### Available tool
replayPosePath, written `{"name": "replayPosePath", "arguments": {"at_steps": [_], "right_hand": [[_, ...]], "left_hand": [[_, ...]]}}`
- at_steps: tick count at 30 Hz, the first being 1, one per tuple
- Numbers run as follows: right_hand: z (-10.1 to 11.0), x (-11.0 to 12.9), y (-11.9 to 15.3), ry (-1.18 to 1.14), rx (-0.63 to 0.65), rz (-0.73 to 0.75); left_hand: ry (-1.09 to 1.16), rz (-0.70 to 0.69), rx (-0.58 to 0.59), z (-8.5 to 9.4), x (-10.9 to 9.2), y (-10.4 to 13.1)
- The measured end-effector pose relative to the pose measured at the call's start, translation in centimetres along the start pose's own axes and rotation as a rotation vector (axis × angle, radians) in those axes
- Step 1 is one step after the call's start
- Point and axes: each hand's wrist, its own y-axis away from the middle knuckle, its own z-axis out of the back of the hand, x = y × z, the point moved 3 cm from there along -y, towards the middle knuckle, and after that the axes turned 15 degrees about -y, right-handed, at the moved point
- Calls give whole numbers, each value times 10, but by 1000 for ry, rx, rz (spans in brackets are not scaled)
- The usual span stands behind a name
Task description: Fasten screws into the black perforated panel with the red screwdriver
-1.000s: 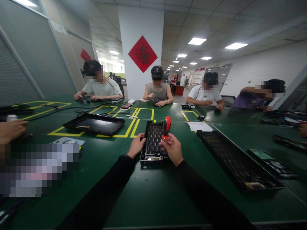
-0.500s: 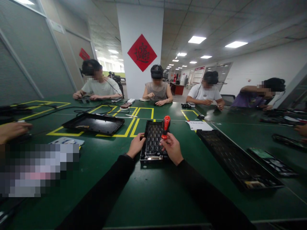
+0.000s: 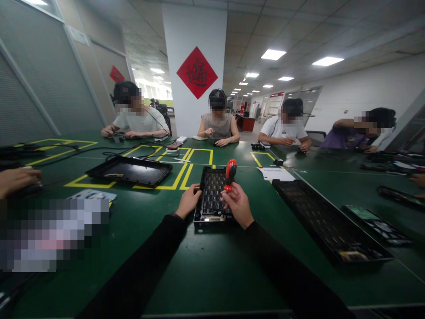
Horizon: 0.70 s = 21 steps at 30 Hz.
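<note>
A black rectangular casing with rows of small shiny slots lies on the green table in front of me. My left hand grips its left edge, thumb on the rim. The red and black screwdriver stands nearly upright over the casing's right side, handle up. My right hand holds it low down with thumb and fingers; the tip is hidden behind the fingers. A pale metallic strip shows at the casing's near end.
A black tray lies to the left, a long black casing to the right, beside a green circuit board. White paper lies beyond. Cables cross the far left. Several people sit opposite; another person's hand is at the left edge.
My hands, the casing and the screwdriver stay almost in place; the screwdriver handle looks slightly turned. The other person's hand at the left edge has moved slightly.
</note>
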Motion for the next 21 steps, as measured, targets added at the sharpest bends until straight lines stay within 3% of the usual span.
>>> {"name": "replayPosePath", "arguments": {"at_steps": [11,21], "right_hand": [[3,-3,0,41,-61,2],[-1,0,0,4,-12,-2]], "left_hand": [[-5,2,6,2,-2,0],[-1,12,8,4,-5,2]]}}
